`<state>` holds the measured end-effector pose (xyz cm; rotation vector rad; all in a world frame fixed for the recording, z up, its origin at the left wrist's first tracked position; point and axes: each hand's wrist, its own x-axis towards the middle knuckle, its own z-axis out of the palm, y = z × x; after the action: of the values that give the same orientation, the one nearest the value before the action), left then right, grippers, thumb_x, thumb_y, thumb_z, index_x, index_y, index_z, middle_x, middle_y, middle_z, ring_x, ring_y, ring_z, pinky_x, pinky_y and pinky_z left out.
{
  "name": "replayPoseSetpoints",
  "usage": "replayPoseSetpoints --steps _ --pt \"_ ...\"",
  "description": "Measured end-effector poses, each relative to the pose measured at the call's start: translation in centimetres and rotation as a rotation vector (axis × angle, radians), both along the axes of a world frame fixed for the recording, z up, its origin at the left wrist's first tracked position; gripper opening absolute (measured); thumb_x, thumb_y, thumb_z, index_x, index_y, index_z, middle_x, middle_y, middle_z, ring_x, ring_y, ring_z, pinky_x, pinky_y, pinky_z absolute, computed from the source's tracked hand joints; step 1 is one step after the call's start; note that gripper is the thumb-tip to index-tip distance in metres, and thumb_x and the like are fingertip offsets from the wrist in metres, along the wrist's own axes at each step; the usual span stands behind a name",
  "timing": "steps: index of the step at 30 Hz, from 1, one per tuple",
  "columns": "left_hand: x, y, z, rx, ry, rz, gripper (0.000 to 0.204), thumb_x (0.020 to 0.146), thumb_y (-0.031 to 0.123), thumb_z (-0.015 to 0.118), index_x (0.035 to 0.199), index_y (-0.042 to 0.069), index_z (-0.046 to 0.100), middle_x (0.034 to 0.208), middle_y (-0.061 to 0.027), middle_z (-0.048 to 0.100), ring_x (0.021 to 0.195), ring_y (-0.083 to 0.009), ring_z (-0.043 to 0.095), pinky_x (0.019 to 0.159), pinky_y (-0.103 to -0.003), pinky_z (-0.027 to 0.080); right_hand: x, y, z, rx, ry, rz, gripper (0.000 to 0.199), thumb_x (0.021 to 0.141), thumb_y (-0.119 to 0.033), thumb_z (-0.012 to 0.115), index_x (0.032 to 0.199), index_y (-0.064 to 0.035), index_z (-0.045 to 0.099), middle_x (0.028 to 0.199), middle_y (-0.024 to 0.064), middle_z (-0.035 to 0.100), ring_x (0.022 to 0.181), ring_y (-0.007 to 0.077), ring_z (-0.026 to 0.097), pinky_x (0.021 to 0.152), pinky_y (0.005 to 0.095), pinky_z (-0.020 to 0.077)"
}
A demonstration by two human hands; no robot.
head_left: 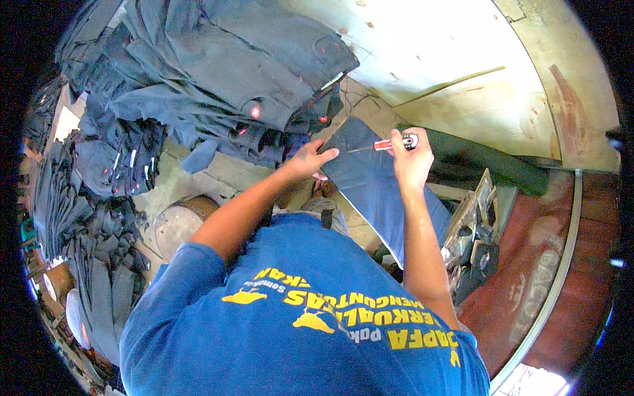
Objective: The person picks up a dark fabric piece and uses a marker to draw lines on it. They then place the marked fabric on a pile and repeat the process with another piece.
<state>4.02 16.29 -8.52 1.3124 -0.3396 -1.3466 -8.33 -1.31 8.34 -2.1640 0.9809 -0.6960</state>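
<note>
A dark blue piece of cloth (383, 188), like a denim panel, slants from the middle of the view toward my right forearm. My left hand (310, 160) pinches its left edge, thumb on top and the other fingers partly hidden underneath. In my right hand (413, 158), closed over the cloth's right side, is a screwdriver-like tool (383, 145) with a red and white handle and a thin metal shaft. The shaft points left and lies low over the cloth near its upper end. Whether its tip touches the fabric I cannot tell.
A big heap of dark garments (231, 59) fills the far left, with more stacked garments (112, 158) below it. Beyond my right hand stands a pale wooden board (462, 53). A round stool-like object (178, 228) is by my left elbow; a cluttered wooden rack (475, 228) stands right.
</note>
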Motion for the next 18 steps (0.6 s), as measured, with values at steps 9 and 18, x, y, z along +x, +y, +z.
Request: replayPoseSetpoints --steps 9,18 --pt "-0.6 0.1 0.1 -0.036 -0.047 0.046 0.058 0.099 0.041 0.067 0.144 0.008 0.05 0.121 -0.0126 0.066 0.099 -0.0257 0.07 0.069 -0.042 0.065 1.5 0.0 6.4 -0.045 0.575 0.391 0.032 0.09 -0.035 0.076 0.093 -0.0037 0.078 0.075 0.0177 0.073 0.066 0.0248 0.073 0.065 0.0387 0.0575" --pt "-0.1 -0.2 -0.6 -0.056 -0.146 0.019 0.058 0.098 0.041 0.067 0.139 0.003 0.053 0.117 -0.0146 0.068 0.09 -0.0257 0.073 0.063 -0.038 0.065 6.7 -3.6 5.7 0.278 1.347 0.82 0.02 0.085 -0.022 0.071 0.083 -0.0025 0.074 0.076 0.0121 0.074 0.061 0.0227 0.07 0.051 0.039 0.0528"
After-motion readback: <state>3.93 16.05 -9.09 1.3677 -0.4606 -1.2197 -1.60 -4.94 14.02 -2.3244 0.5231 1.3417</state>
